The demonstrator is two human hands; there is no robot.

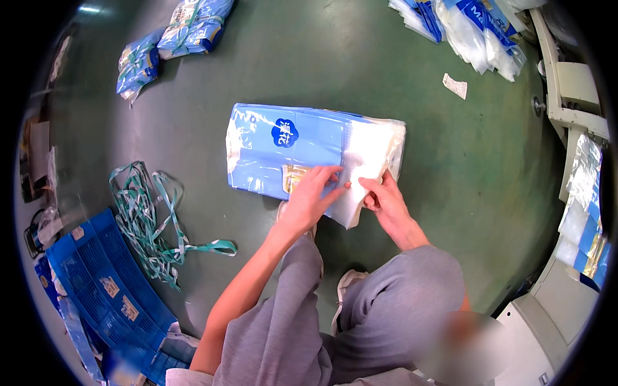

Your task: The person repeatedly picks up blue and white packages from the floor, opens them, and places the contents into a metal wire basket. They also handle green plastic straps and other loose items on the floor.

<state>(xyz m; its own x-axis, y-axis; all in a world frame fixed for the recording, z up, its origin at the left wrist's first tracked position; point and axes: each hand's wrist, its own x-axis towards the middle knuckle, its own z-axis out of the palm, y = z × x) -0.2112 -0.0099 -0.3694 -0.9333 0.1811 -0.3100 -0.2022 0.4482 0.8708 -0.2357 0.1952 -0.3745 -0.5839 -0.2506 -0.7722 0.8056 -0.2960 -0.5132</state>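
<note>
A thick stack of blue plastic packaging bags point(257, 164) with a white, see-through end point(367, 145) lies on the floor in front of my legs. My left hand point(311, 198) rests on the near side of the stack, its fingers spread across the border of blue and white, thumb toward the white part. At the stack's near right corner, my right hand point(385, 201) pinches the edge of the white end, thumb on top and the other fingers partly hidden beneath. The white corner hangs down between my hands.
Tied blue bag bundles point(195, 29) lie at the far left, loose bags point(479, 32) at the far right near a paper scrap point(455, 85). Tangled green straps point(145, 219) and a blue plastic crate point(112, 283) are on the left. Pale machine frames point(573, 122) line the right.
</note>
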